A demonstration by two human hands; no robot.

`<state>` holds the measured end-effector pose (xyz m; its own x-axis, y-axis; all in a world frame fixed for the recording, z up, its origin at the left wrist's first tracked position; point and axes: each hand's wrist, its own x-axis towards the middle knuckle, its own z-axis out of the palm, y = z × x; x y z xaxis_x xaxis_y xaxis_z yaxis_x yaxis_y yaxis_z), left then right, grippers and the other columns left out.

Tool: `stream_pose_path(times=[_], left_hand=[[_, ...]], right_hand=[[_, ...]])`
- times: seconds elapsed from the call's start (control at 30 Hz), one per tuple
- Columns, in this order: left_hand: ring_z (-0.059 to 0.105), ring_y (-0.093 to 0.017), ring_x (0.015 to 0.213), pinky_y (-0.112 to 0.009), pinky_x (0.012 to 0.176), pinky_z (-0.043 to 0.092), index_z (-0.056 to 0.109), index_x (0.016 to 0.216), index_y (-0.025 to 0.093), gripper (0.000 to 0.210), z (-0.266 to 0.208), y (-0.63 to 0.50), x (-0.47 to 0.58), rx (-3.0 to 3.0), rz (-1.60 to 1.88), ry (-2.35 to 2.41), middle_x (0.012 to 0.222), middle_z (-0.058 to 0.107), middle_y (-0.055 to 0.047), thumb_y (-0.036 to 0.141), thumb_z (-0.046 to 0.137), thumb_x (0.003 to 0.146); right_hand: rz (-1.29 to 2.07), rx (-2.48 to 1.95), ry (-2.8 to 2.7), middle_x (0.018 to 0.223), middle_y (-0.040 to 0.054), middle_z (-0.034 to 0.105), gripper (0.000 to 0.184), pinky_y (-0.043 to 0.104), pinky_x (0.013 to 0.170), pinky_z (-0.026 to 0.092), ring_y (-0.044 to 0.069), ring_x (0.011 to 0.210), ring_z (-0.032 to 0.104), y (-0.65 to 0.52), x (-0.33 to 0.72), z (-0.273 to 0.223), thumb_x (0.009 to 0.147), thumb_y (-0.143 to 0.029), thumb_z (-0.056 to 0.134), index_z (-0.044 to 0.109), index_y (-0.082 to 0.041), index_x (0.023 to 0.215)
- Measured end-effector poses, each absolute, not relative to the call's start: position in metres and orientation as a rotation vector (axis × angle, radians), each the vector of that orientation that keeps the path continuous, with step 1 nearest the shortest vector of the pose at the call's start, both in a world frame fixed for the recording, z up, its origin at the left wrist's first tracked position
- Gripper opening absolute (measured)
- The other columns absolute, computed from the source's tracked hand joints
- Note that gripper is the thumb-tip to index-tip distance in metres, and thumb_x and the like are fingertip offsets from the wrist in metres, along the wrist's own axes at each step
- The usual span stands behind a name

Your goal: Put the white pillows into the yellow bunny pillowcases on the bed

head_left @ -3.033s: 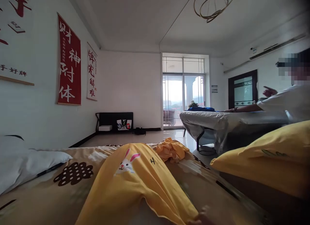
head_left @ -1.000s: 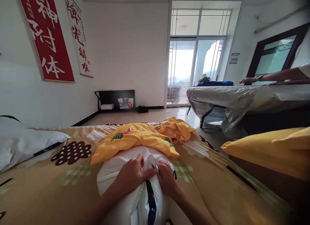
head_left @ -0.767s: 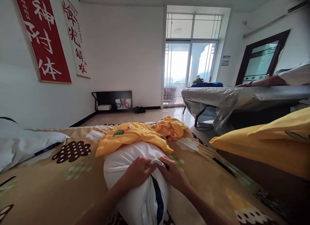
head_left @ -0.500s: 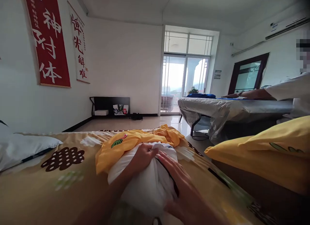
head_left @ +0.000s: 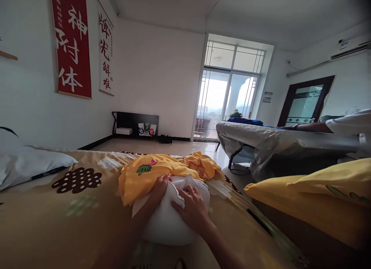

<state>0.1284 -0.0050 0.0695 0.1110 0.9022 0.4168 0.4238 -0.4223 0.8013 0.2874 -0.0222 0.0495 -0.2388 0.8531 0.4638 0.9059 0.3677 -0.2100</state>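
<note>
Tug the white pillow [head_left: 171, 224] evenly between your right hand [head_left: 193, 207], fingers apart, and left hand [head_left: 159, 189] (can't tell its grip).

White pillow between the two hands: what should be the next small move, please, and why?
Perhaps the right hand should smooth down the white pillow's raised edge while the left hand steadies it: that edge stands up between the hands, and both hands touch the pillow.
</note>
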Motion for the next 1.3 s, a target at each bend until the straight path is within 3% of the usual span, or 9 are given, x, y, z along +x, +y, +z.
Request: stream_pose_path(times=[0.13,0.27,0.43,0.57,0.73,0.83,1.0,1.13,1.3], left_hand=[[0.061,-0.023,0.099,-0.039,0.091,0.047,0.063,0.106,0.015,0.044,0.067,0.027,0.114,2.027,1.241,1.350,0.103,0.067,-0.011,0.040,0.028,0.096],[0.062,-0.020,0.098,-0.034,0.092,0.047,0.064,0.106,0.019,0.034,0.055,0.029,0.083,2.270,1.150,1.319,0.104,0.068,-0.008,0.035,0.036,0.093],[0.044,-0.027,0.128,-0.045,0.108,0.031,0.054,0.129,0.019,0.044,0.049,0.054,0.060,2.811,0.978,1.480,0.136,0.053,-0.011,0.019,0.040,0.088],[0.038,-0.027,0.134,-0.050,0.110,0.026,0.051,0.134,0.019,0.045,0.045,0.100,0.042,3.056,0.855,1.635,0.142,0.048,-0.012,0.027,0.041,0.091],[0.043,-0.027,0.130,-0.050,0.107,0.029,0.054,0.131,0.023,0.044,0.023,0.133,0.034,3.092,0.851,1.835,0.139,0.051,-0.011,0.017,0.036,0.091],[0.056,-0.027,0.113,-0.046,0.099,0.037,0.062,0.120,0.020,0.043,0.010,0.125,0.043,3.100,0.923,1.888,0.122,0.063,-0.012,0.010,0.034,0.088],[0.053,-0.031,0.108,-0.044,0.089,0.042,0.061,0.118,0.018,0.039,0.010,0.114,0.051,2.882,1.024,2.025,0.118,0.060,-0.013,0.033,0.053,0.083],[0.056,-0.030,0.094,-0.041,0.074,0.044,0.062,0.118,0.017,0.038,0.010,0.110,0.054,2.746,0.959,2.200,0.104,0.063,-0.016,0.016,0.044,0.084],[0.055,-0.031,0.100,-0.045,0.084,0.043,0.066,0.104,0.015,0.036,0.034,0.071,0.059,2.685,1.033,2.161,0.108,0.063,-0.016,0.005,0.042,0.080]], right_hand=[[-0.065,-1.346,-2.116,0.100,0.0057,0.060,0.025,0.033,0.081,0.042,0.024,0.097,0.054,-0.015,0.303,0.033,0.089,-0.043,0.052,0.070,-0.026,0.094],[-0.008,-1.228,-2.113,0.089,0.0032,0.061,0.025,0.028,0.074,0.039,0.019,0.086,0.056,-0.018,0.307,0.026,0.089,-0.039,0.053,0.065,-0.021,0.077],[-0.030,-1.234,-2.181,0.095,0.0023,0.064,0.023,0.029,0.075,0.039,0.021,0.089,0.059,-0.017,0.300,0.028,0.089,-0.042,0.054,0.066,-0.024,0.082],[-0.020,-1.288,-2.147,0.097,0.0042,0.068,0.019,0.032,0.080,0.043,0.024,0.092,0.061,0.008,0.302,0.023,0.084,-0.041,0.061,0.068,-0.023,0.089],[0.077,-1.455,-2.050,0.105,0.0085,0.069,0.027,0.039,0.085,0.044,0.029,0.099,0.061,0.037,0.307,0.022,0.081,-0.039,0.063,0.070,-0.021,0.100],[0.104,-1.572,-2.028,0.103,0.0106,0.069,0.031,0.039,0.084,0.044,0.030,0.099,0.060,0.042,0.305,0.030,0.082,-0.042,0.060,0.070,-0.020,0.101],[0.054,-1.648,-2.042,0.098,0.0121,0.070,0.033,0.038,0.079,0.044,0.031,0.095,0.061,0.038,0.291,0.043,0.084,-0.046,0.055,0.071,-0.020,0.095],[0.040,-1.707,-2.082,0.097,0.0118,0.071,0.033,0.038,0.075,0.042,0.032,0.094,0.063,0.016,0.284,0.037,0.089,-0.044,0.048,0.073,-0.023,0.096],[0.088,-1.806,-2.045,0.103,0.0109,0.071,0.039,0.034,0.079,0.041,0.028,0.099,0.062,-0.027,0.301,0.036,0.094,-0.044,0.042,0.071,-0.021,0.106]])
